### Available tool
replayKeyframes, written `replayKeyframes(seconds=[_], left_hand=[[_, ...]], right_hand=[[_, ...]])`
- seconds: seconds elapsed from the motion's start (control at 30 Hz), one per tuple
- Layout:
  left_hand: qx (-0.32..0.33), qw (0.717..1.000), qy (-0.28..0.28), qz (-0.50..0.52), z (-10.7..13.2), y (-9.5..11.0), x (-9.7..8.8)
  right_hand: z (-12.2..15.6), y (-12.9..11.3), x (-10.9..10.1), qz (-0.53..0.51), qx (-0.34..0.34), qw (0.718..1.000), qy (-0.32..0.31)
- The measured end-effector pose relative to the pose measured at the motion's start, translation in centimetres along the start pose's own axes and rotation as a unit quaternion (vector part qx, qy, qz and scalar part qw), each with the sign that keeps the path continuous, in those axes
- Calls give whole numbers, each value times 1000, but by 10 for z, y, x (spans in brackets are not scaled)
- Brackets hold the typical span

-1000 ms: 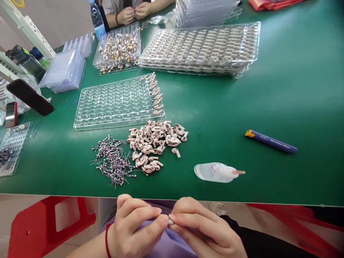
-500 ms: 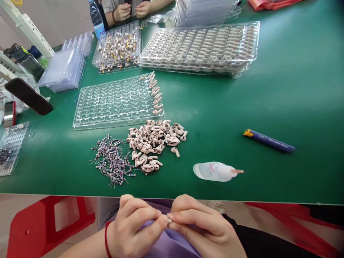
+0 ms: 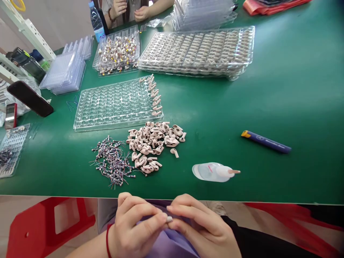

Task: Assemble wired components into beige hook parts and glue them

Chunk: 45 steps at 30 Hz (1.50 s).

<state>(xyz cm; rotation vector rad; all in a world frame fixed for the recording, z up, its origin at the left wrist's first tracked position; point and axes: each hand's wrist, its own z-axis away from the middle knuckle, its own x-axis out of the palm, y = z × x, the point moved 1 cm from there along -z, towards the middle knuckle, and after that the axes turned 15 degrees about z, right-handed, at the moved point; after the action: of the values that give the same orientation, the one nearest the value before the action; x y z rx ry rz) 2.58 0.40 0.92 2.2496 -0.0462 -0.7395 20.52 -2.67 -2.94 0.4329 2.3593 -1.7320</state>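
Just below the table edge, my left hand [image 3: 139, 222] pinches a small pale piece, apparently an earbud shell [image 3: 169, 218], between thumb and forefinger. Only its light end shows. My right hand [image 3: 201, 224] is right beside it, thumb tip against or just under the piece, forefinger lifted clear above it. On the table ahead lie a heap of beige earbud shells [image 3: 150, 138] and, to its left, a heap of tiny wired parts [image 3: 113, 161]. Behind them, a clear blister tray [image 3: 113, 104] carries several shells along its right edge.
A glue bottle [image 3: 212, 172] lies at the right front, with a blue-and-yellow cutter-like tool [image 3: 266, 141] beyond it. Filled trays [image 3: 196, 53] are stacked at the back. A propped phone [image 3: 29, 98] stands left. Across the table are a person's hands [image 3: 141, 13].
My right forefinger has lifted off the small piece, and more of its end shows. My left hand keeps its pinch. Across the table, the other person's hands have moved apart.
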Motion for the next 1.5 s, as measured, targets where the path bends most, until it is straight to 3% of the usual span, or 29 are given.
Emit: replayKeyframes(seconds=[0.13, 0.23, 0.3, 0.37, 0.43, 0.47, 0.53, 0.67, 0.87, 0.97, 1.03, 1.1, 1.2, 1.27, 1.37, 1.5], left_hand=[[-63, 995, 15, 81, 4, -4, 3], [-169, 967, 41, 184, 9, -6, 8], [-298, 910, 77, 279, 13, -8, 12], [-428, 808, 115, 388, 16, -8, 16], [-501, 710, 141, 475, 18, -9, 21], [-516, 678, 150, 501, 18, -9, 22], [-528, 648, 159, 525, 18, -10, 24], [-535, 635, 163, 533, 20, -12, 27], [-529, 644, 158, 530, 20, -12, 27], [-526, 663, 153, 510, 18, -9, 25], [-520, 699, 144, 469, 16, -7, 23], [-488, 769, 131, 392, 13, -5, 20], [-361, 891, 110, 254, 7, -1, 14], [-268, 939, 97, 193, 2, 2, 10], [-191, 969, 80, 137, -1, 4, 8], [-155, 981, 62, 96, -2, 6, 7]], right_hand=[[7, 3, 2, -1, -2, 1000, 26], [7, 2, 4, 7, -18, 999, 32], [6, 0, 4, 13, -29, 999, 33], [3, -2, 5, 18, -36, 999, 30], [1, -3, 6, 24, -40, 999, 25], [0, -4, 6, 28, -43, 998, 21], [-2, -5, 7, 35, -49, 998, 18], [-3, -6, 6, 54, -53, 997, 14], [-4, -8, 5, 68, -59, 996, 18], [-4, -9, 5, 74, -62, 995, 24], [-4, -10, 5, 77, -63, 995, 25], [-5, -10, 4, 82, -65, 994, 25], [-5, -11, 3, 90, -66, 993, 25], [-3, -10, 3, 91, -65, 993, 25], [0, -8, 4, 85, -65, 994, 26], [-1, -9, 4, 77, -66, 994, 28]])
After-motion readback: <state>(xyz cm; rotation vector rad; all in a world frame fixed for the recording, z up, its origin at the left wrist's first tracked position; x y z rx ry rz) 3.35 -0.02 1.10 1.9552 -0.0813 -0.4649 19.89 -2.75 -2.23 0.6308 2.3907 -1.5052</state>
